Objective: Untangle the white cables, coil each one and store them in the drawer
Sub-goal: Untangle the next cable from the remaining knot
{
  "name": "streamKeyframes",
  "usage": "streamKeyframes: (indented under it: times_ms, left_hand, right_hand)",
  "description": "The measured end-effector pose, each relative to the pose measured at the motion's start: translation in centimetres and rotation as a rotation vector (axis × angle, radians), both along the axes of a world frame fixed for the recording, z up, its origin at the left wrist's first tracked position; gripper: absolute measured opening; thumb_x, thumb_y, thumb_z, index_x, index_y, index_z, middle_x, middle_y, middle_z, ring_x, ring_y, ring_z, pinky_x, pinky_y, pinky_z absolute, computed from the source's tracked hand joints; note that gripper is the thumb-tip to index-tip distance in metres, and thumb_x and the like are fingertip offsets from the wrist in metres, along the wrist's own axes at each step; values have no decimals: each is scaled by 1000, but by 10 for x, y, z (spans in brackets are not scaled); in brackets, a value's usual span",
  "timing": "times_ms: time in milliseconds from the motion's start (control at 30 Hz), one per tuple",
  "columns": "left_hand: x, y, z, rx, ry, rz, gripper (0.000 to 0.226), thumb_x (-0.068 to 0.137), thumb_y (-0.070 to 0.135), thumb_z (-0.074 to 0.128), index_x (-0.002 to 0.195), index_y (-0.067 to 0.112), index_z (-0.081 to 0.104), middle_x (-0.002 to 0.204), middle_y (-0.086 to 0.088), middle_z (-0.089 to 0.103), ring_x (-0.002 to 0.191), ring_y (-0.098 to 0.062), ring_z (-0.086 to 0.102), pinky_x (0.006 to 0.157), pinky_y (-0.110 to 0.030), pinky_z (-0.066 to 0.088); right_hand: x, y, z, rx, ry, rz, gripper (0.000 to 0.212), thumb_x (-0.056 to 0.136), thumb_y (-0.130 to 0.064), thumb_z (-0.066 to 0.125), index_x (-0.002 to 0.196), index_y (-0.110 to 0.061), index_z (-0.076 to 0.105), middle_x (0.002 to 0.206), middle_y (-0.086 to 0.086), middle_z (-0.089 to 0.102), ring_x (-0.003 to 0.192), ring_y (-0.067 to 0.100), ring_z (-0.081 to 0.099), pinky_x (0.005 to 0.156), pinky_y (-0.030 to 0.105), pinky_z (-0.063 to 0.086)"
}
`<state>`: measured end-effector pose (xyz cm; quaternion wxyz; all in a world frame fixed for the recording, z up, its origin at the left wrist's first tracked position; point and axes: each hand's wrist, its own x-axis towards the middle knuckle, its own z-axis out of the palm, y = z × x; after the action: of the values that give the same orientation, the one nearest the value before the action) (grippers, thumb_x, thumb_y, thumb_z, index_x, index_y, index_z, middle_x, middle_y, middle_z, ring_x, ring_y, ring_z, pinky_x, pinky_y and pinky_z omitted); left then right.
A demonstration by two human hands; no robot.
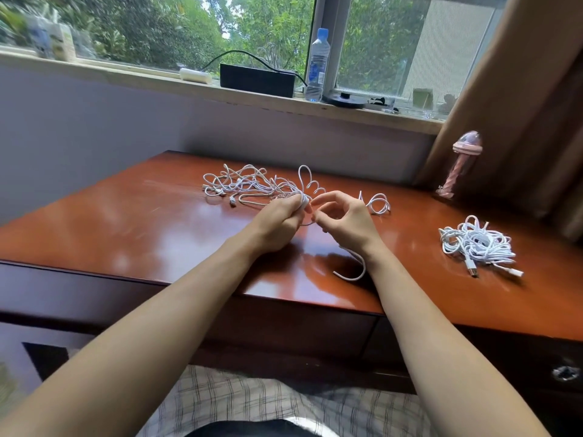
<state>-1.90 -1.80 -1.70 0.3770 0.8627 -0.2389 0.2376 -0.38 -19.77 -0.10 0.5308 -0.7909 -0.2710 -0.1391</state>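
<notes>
Left hand (277, 223): clenched round thin white cable coil (303, 199), mid-frame
Right hand (347, 222): pinching its loose strand (355, 274)
Handling: light, limp, springy — best gripped across the loops

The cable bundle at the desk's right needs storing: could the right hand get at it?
Probably yes: the cable bundle lies uncovered, nothing between it and the right hand, though that hand pinches a loose cable.

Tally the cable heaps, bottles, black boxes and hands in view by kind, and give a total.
White cable heaps: 2 (tangle, bundle)
Bottles: 2 (clear bottle, pink bottle)
Black box: 1
Hands: 2 (left hand, right hand)
Total: 7
</notes>
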Motion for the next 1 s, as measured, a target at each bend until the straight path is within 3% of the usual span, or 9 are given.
streamKeyframes:
  times_ms: [133, 233, 367, 433, 567, 667, 800, 900, 1000]
  left_hand:
    - [0, 0, 4, 1, 24, 12, 18, 80, 17, 45, 67, 23, 34, 65, 9, 45, 62, -9, 39, 61, -38, 29]
    - [0, 1, 3, 64, 50, 35, 12, 72, 23, 48, 66, 26, 39, 66, 6, 50, 65, -19, 43, 62, -39, 37]
    - [-1, 0, 4, 61, 57, 34, 11, 67, 20, 49, 65, 27, 40, 61, 8, 47, 59, -12, 42, 56, -33, 31]
    - [0, 0, 3, 82, 69, 45, 6, 65, 20, 48, 65, 20, 42, 62, 4, 50, 61, -21, 45, 57, -38, 36]
    - [-1, 1, 3, 157, 95, 105, 16, 66, 26, 48, 59, 14, 42, 59, -1, 50, 63, -31, 48, 55, -38, 36]
    - [-5, 1, 6, 210, 101, 158, 21, 65, 32, 48, 53, 17, 40, 53, 2, 45, 59, -29, 44, 53, -32, 27]
    - [0, 1, 7, 121, 110, 143, 31, 63, 36, 47, 57, 7, 58, 51, -6, 50, 59, -34, 50, 52, -37, 37]
    - [1, 3, 8, 60, 119, 105, 36, 69, 42, 50, 56, 11, 65, 51, -4, 58, 55, -25, 57, 54, -37, 43]
    - [-3, 3, 8, -26, 123, 47, 37, 70, 43, 53, 53, 12, 65, 45, 3, 54, 48, -11, 50, 52, -31, 38]
  right_hand:
    - [5, -2, -5, -95, -57, 15, 30, 80, -5, 77, 105, -14, 63, 78, 2, 72, 66, 6, 63, 69, 21, 52]
    - [7, -5, -5, -191, -111, 8, 37, 80, -7, 79, 108, -13, 56, 78, 2, 67, 60, 3, 57, 64, 19, 48]
    - [8, -7, -4, -296, -212, 10, 54, 79, -7, 78, 127, -24, 60, 77, -2, 59, 62, 3, 51, 67, 21, 49]
    - [9, -6, -4, -328, -263, 29, 59, 80, -7, 79, 134, -26, 62, 76, -6, 54, 62, 3, 49, 67, 18, 46]
    - [11, -4, -5, -377, -325, 62, 50, 84, -16, 81, 132, -24, 67, 81, -6, 55, 69, 4, 51, 73, 15, 43]
    - [15, -3, -5, -376, -319, 37, 41, 83, -19, 82, 123, -23, 73, 87, 12, 60, 73, 16, 55, 75, 23, 44]
    - [16, -1, -4, -328, -354, 9, 33, 79, -22, 84, 111, -20, 79, 88, 9, 65, 79, 25, 64, 76, 37, 53]
    - [14, -2, -3, -314, -402, 1, 25, 80, -22, 84, 105, -19, 80, 87, 7, 68, 78, 24, 66, 74, 38, 53]
    - [13, -1, -4, -313, -428, -15, 20, 82, -20, 84, 101, -17, 81, 85, 5, 70, 77, 21, 67, 73, 37, 54]
